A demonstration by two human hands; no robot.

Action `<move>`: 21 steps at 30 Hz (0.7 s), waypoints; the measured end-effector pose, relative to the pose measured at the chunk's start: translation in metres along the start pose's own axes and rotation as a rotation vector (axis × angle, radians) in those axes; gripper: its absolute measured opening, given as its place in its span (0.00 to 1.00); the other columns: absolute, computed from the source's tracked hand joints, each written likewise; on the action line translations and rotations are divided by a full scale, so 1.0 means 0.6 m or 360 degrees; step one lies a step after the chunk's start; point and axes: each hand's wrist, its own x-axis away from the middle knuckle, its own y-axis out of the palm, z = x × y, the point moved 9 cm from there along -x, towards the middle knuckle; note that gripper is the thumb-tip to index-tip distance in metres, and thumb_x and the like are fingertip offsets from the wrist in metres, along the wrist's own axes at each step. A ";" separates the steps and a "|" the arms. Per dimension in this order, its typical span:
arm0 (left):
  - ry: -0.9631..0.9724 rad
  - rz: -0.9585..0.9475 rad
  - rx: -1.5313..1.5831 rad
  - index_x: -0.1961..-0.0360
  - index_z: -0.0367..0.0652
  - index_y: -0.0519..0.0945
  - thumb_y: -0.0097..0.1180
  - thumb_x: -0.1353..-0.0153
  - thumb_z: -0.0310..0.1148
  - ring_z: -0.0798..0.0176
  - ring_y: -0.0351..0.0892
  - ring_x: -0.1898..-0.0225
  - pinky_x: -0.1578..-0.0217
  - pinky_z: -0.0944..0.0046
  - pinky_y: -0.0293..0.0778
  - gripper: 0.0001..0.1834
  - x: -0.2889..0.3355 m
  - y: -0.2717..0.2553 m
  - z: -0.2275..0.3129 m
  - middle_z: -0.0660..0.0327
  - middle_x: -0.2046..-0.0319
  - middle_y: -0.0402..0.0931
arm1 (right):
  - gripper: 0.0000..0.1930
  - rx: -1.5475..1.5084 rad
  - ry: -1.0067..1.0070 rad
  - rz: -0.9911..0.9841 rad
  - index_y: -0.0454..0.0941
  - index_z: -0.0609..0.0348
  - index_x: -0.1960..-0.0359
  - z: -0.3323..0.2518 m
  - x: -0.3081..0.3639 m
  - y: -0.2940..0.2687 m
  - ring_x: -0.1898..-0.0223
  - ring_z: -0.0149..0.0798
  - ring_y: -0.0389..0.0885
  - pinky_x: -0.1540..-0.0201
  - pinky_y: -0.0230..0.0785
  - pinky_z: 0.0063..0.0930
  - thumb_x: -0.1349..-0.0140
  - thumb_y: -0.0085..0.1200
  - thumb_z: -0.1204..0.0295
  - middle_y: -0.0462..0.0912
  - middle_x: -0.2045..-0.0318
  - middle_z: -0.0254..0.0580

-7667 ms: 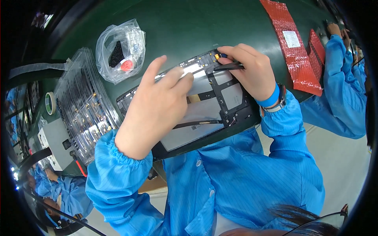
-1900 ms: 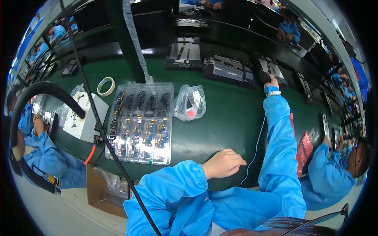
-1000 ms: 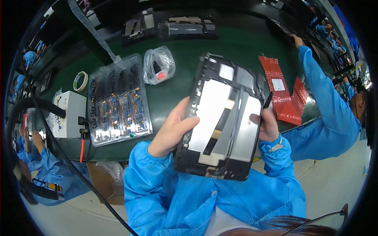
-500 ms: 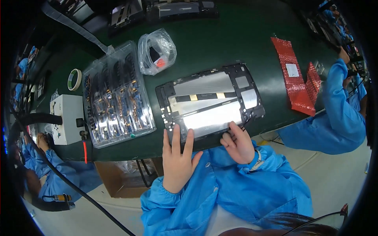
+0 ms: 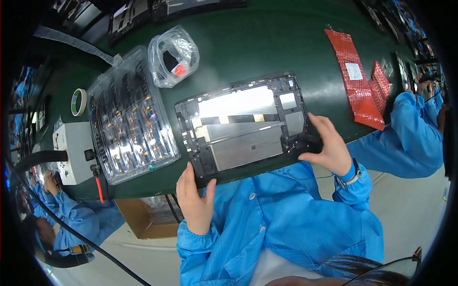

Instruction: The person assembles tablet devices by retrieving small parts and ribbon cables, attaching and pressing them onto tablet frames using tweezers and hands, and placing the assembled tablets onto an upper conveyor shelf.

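Observation:
A tablet's black frame (image 5: 205,162) with a silver metal panel lies face-on before me at the near side of the table, bare parts and strips showing. My left hand (image 5: 196,202) holds its near left corner, index fingertip at the left side and thumb at the near edge. At the near right corner is my right hand (image 5: 333,148), fingers along the right side and thumb by the near edge. Fingers beneath the frame are hidden.
Left of the frame stand a clear tray (image 5: 136,128) of small parts, a clear bag (image 5: 174,57), a tape roll (image 5: 78,102) and a white box (image 5: 74,152). Red bubble wrap (image 5: 355,90) lies at the right. A co-worker's blue sleeve (image 5: 408,124) is beyond it.
My right hand has moved from the near edge to the right corner and spread round it. My left hand has slid off the panel's face to the left corner. The frame has turned slightly.

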 end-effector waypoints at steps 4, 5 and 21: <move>0.0064 0.0140 -0.0061 0.53 0.34 0.72 0.66 0.56 0.30 0.50 0.75 0.59 0.59 0.59 0.71 0.28 -0.004 -0.007 0.005 0.49 0.59 0.74 | 0.38 0.0014 -0.0037 -0.0026 0.65 0.66 0.48 0.016 0.001 0.015 0.60 0.45 0.76 0.59 0.70 0.29 0.63 0.68 0.68 0.71 0.58 0.49; 0.0064 0.0140 -0.0065 0.53 0.34 0.72 0.66 0.56 0.30 0.50 0.75 0.59 0.59 0.59 0.71 0.28 -0.003 -0.008 0.005 0.49 0.59 0.74 | 0.36 -0.0035 0.0016 -0.0070 0.67 0.66 0.50 0.027 0.006 0.016 0.62 0.44 0.76 0.61 0.70 0.28 0.64 0.68 0.68 0.71 0.62 0.48; 0.0522 0.0509 -0.1094 0.51 0.45 0.70 0.55 0.47 0.40 0.46 0.61 0.44 0.48 0.36 0.55 0.23 -0.202 -0.047 0.151 0.53 0.46 0.63 | 0.24 -0.0956 -0.0635 -0.0109 0.73 0.62 0.62 -0.159 -0.112 -0.084 0.74 0.24 0.68 0.73 0.59 0.21 0.33 0.30 0.54 0.73 0.74 0.34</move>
